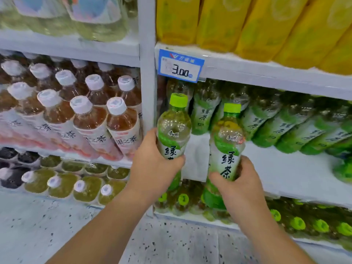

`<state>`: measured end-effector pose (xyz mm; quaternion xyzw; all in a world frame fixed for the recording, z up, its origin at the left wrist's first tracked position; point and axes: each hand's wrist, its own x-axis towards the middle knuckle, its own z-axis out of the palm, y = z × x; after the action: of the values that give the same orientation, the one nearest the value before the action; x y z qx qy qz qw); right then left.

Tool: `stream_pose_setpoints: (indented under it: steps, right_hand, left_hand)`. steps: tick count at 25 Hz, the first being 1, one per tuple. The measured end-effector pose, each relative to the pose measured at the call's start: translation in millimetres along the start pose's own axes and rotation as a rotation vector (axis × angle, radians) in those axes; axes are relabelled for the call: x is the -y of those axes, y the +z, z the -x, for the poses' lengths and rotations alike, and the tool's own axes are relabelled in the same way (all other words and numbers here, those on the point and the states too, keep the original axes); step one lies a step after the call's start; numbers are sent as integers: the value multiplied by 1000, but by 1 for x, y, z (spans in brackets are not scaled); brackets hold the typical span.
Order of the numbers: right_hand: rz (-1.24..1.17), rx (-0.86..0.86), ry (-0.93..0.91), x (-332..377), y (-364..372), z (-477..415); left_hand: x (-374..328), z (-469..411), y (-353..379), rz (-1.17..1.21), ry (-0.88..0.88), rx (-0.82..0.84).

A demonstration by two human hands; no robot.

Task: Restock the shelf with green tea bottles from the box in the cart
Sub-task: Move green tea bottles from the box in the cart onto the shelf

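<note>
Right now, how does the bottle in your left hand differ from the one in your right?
The left-hand bottle sits higher and closer to the shelf upright; the right-hand bottle is lower. The left hand covers its lower label; the right-hand bottle's label shows nearly whole above the right hand. Both have lime-green caps and pale tea.

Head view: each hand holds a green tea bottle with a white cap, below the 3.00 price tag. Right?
Not white: the head view shows green caps on the left bottle and right bottle. Otherwise right: left hand and right hand each hold one, below the 3.00 price tag.
</note>
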<state>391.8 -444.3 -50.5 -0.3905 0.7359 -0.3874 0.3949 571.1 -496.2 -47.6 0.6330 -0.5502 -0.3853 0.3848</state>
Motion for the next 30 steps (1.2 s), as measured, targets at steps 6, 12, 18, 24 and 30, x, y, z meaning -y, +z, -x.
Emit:
stream_pose_setpoints:
  steps: [6, 12, 18, 24, 30]
  right_hand:
    - [-10, 8, -225, -2, 11, -39]
    - [-45, 13, -338, -20, 19, -56]
    - [25, 107, -360, -33, 20, -59]
    - [128, 133, -351, -54, 19, -60]
    - [98, 110, -374, -55, 32, -81]
  left_hand:
    - [1, -15, 20, 40, 118, -65]
    - [11, -22, 37, 107, 166, -109]
    - [39, -19, 44, -113, 84, -24]
    - [52, -12, 66, -225, 5, -64]
    - [53, -30, 77, -224, -65, -155]
